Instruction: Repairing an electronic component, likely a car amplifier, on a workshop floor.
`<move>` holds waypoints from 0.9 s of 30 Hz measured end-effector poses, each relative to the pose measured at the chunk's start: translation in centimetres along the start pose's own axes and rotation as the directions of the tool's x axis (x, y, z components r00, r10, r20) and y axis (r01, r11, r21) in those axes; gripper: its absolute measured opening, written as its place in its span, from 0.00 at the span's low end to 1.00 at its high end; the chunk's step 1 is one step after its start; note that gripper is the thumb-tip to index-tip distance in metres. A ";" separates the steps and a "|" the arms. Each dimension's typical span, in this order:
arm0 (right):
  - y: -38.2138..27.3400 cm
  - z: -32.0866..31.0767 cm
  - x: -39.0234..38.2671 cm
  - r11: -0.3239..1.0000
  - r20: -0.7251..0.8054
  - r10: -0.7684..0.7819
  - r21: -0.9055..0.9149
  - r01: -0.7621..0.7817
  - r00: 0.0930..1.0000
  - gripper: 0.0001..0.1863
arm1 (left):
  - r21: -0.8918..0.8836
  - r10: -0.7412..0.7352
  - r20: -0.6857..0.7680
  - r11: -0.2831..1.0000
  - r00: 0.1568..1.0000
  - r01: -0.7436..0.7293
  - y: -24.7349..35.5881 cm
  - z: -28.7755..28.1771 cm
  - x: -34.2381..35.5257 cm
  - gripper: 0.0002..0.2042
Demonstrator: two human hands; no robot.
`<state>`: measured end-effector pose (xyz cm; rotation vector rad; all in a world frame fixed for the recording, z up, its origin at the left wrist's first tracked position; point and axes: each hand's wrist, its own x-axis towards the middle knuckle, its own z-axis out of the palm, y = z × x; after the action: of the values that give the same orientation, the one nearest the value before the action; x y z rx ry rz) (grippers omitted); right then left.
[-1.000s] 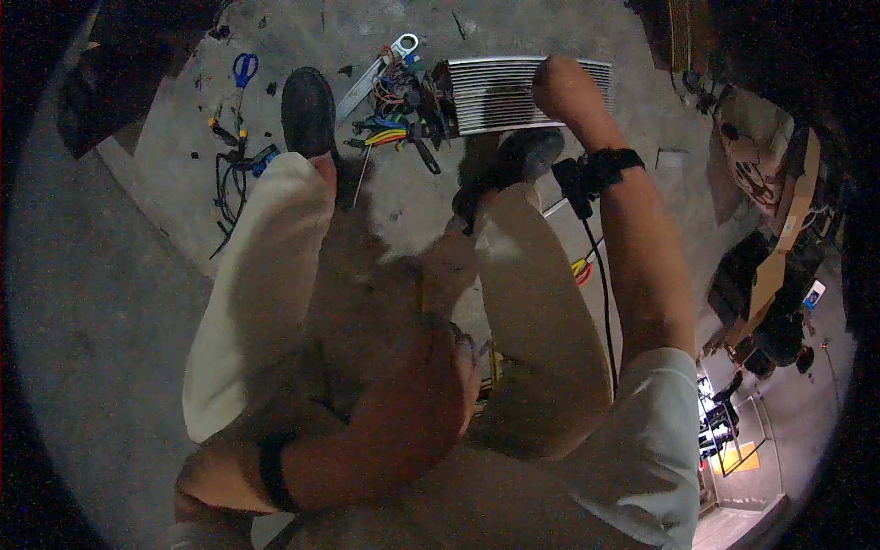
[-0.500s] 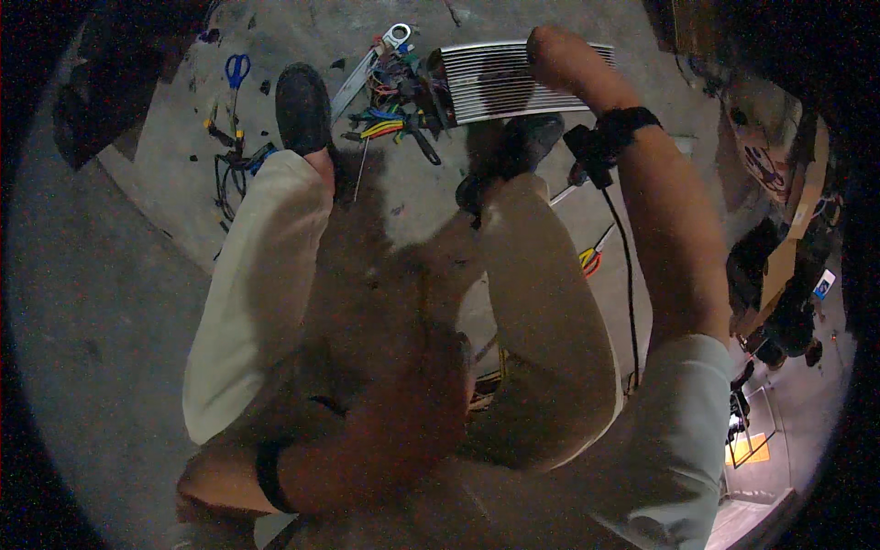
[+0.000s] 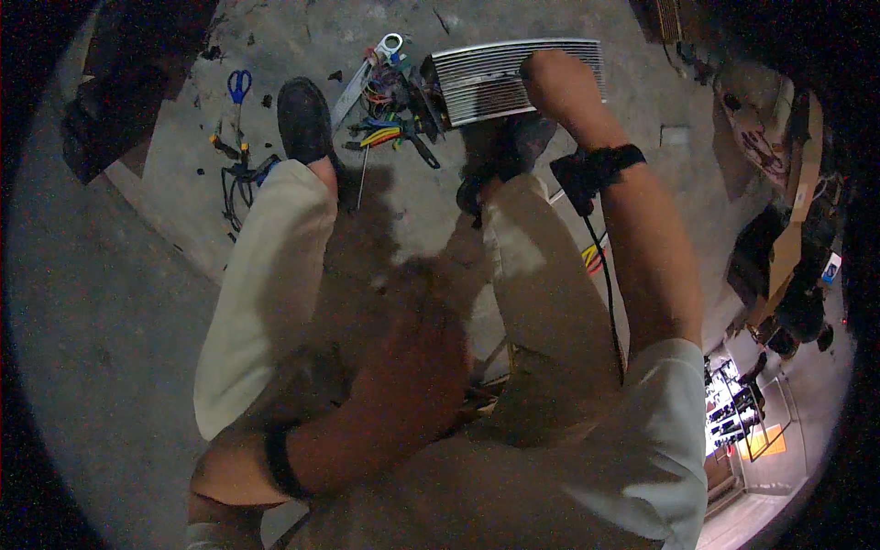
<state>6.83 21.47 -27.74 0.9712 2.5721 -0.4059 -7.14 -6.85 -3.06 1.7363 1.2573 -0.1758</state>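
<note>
My right hand (image 3: 561, 87) is closed in a loose fist over the silver finned metal panel (image 3: 477, 81), a ribbed piece like a heat sink. Whatever the fingers hold, if anything, is hidden behind the hand. My left hand (image 3: 423, 316) is a dark, blurred shape between my knees, its fingers hard to make out. Left of the finned panel lie a tangle of coloured wires (image 3: 390, 90), a wrench-like tool with a ring end (image 3: 391, 44), and pliers with yellow and red handles (image 3: 383, 137). A thin screwdriver-like rod (image 3: 364, 179) points toward me.
Blue-handled scissors (image 3: 239, 87) and black cables (image 3: 240, 197) lie beyond my left knee. My shoes (image 3: 305, 119) flank the tools. Red-yellow handles (image 3: 594, 258) show beside my right leg. Cardboard (image 3: 796, 229) and clutter stand at the right. A black cord (image 3: 607, 284) hangs from my right wrist strap.
My right hand has come slightly nearer to me over the finned panel. My left hand has moved up and forward between my knees. The whole view has shifted a little.
</note>
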 end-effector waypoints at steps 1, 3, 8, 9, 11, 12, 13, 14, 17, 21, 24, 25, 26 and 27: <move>0.1 0.3 -0.5 1.000 -0.010 0.010 0.012 -0.010 1.000 0.11 | -0.008 0.010 -0.001 1.000 1.000 -0.010 0.0 0.2 0.0 0.13; 0.4 0.9 -1.9 0.999 0.008 0.037 -0.004 -0.037 0.999 0.11 | -0.020 -0.004 -0.022 1.000 1.000 0.004 0.3 1.2 0.0 0.13; 1.0 3.2 -4.6 0.981 -0.025 0.166 0.102 -0.163 0.986 0.11 | 0.022 0.040 0.064 0.999 0.997 -0.042 -0.1 -0.1 -0.4 0.14; 0.0 2.7 -5.3 0.971 -0.063 0.204 0.144 -0.193 0.977 0.12 | 0.025 0.062 0.006 0.998 0.998 -0.063 -0.2 -0.2 -0.7 0.14; -0.6 2.7 -5.3 0.957 -0.100 0.240 0.189 -0.218 0.966 0.12 | 0.029 0.080 -0.051 0.996 0.995 -0.079 -0.3 -0.4 -0.8 0.14; -0.3 3.0 -5.3 0.962 -0.126 0.217 0.199 -0.190 0.968 0.12 | 0.038 0.083 -0.032 0.996 0.996 -0.082 -0.2 -0.4 -0.7 0.14; -0.1 3.3 -5.3 0.965 -0.153 0.193 0.207 -0.160 0.969 0.12 | 0.042 0.086 -0.024 0.995 0.996 -0.085 -0.2 -0.6 -0.7 0.14; 0.1 3.6 -5.2 0.965 -0.152 0.197 0.206 -0.164 0.969 0.12 | 0.047 0.089 -0.014 0.995 0.996 -0.089 -0.1 -0.8 -0.7 0.13; 0.3 3.9 -4.6 0.966 -0.125 0.201 0.192 -0.175 0.972 0.12 | 0.112 0.093 0.001 0.989 0.996 -0.092 -0.1 -1.4 -0.7 0.13; -0.2 3.8 -4.1 0.970 -0.109 0.185 0.182 -0.164 0.977 0.11 | 0.088 0.081 -0.028 0.993 0.996 -0.079 -0.1 -0.2 -0.8 0.14; -1.9 2.8 -3.5 0.976 -0.074 0.192 0.123 -0.182 0.979 0.09 | 0.083 0.059 0.000 0.995 0.998 -0.059 -0.1 -0.1 -0.8 0.14; -2.6 2.1 -3.3 0.979 -0.062 0.194 0.071 -0.190 0.979 0.10 | 0.075 0.055 0.018 0.996 0.998 -0.056 -0.1 -0.2 -0.8 0.14; -2.9 1.6 -3.0 0.980 -0.061 0.190 0.071 -0.186 0.980 0.10 | 0.068 0.051 0.036 0.996 0.998 -0.053 -0.2 -0.4 -0.8 0.14; -3.0 1.2 -2.7 0.986 -0.081 0.159 0.062 -0.155 0.984 0.10 | 0.045 0.055 0.015 0.997 0.998 -0.056 -0.3 -0.6 -0.8 0.14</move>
<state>6.96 17.30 -27.20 1.2268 2.5477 -0.4026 -7.98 -6.89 -2.41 1.8041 1.2019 -0.1850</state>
